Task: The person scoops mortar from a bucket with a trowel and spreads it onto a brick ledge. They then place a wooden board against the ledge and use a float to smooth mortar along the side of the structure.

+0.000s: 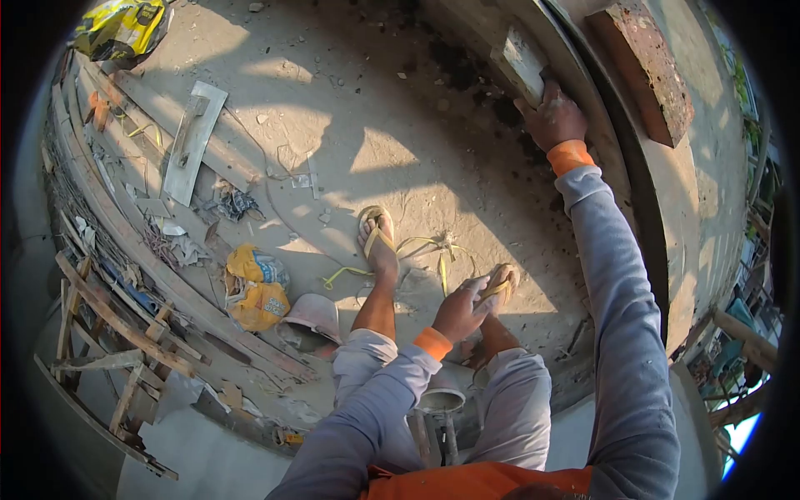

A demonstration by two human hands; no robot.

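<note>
My right hand (557, 121), arm stretched far forward, is closed round the near end of a pale rectangular block (521, 65). The block rests against or very close to the inner face of the grey ledge (575, 58); I cannot tell whether they touch. My left hand (461, 310) hangs low by my right foot, in front of the sandal (502, 283). Its fingers point forward, loosely apart, with nothing visible in them. Behind that forearm a bucket-like container (442, 394) is partly hidden.
A red brick-like block (646, 71) lies on the ledge's far side. A long plastering float (194, 142) rests on boards at left. A yellow bag (257, 287), a tipped bucket (310, 321), a wooden frame (125, 358) and yellow straps (443, 258) lie about the dusty floor.
</note>
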